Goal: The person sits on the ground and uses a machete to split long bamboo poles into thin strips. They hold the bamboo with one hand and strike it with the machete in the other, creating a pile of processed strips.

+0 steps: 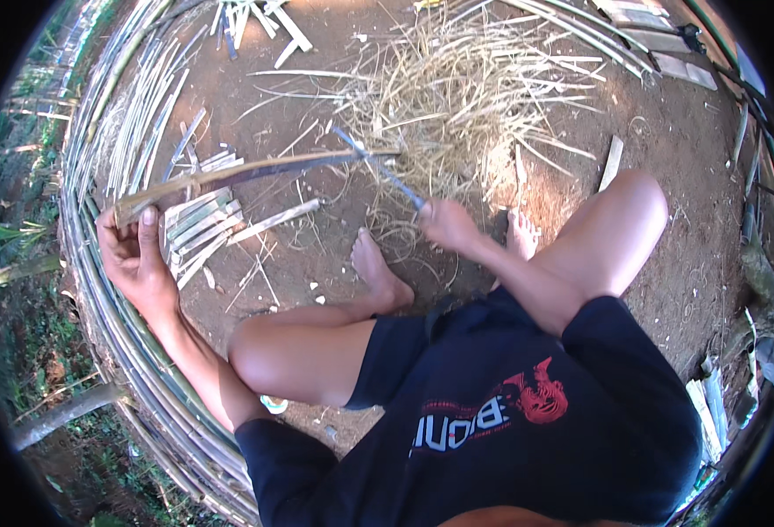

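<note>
My left hand (137,259) sits at about nine o'clock, its grip pressed around the near end of a long bamboo strip (229,176), thumb up along the side. The strip runs from that hand toward two o'clock, held clear of the dirt ground (668,140), and ends near the middle of the view. My right hand (447,224) is at the centre, slightly toward three o'clock, its grip closed on the handle of a knife (383,167). The blade points toward eleven o'clock and meets the far end of the strip. Beyond it, at twelve o'clock, lies a heap of pale bamboo shavings (457,97). Under the strip, at ten o'clock, short cut slats (198,224) lie in a loose bundle on the ground. A curved stack of long split bamboo (110,140) sweeps along the nine o'clock edge. My bare left foot (378,272) rests just below centre.
</note>
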The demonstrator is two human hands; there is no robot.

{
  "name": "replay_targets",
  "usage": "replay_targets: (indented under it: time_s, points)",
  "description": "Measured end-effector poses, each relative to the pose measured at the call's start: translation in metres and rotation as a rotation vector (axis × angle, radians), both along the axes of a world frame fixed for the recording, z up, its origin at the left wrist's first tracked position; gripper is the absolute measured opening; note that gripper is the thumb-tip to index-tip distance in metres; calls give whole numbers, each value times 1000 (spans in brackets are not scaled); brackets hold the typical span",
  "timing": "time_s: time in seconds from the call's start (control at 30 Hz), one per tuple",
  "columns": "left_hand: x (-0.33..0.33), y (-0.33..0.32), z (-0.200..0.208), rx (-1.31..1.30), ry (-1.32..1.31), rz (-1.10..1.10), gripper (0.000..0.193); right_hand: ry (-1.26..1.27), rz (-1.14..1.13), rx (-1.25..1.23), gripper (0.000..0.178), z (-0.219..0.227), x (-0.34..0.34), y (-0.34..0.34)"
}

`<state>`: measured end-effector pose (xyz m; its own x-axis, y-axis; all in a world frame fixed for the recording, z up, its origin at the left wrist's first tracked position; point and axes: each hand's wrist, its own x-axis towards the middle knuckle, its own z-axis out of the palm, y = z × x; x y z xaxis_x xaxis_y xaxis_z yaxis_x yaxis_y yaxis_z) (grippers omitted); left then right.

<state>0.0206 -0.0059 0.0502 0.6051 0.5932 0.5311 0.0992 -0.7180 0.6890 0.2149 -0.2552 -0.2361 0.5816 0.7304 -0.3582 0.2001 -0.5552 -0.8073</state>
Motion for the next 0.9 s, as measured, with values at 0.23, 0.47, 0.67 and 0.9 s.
replay_targets:
  time_s: [0.23, 0.47, 0.67, 0.9]
  points:
    - [13, 0, 5, -70, -24, -36, 23, -74, -50, -75, 26, -78, 6, -5]
    - [5, 13, -1, -95, -13, -39, 24, -126, -83, 14, 22, -45, -22, -7]
    - [28, 5, -10, -343, -300, -50, 36, -6, -40, -283, 24, -141, 25, -23]
    - [29, 4, -10, -715, -672, -201, 43, -40, -25, 99, 22, -10, -37, -1]
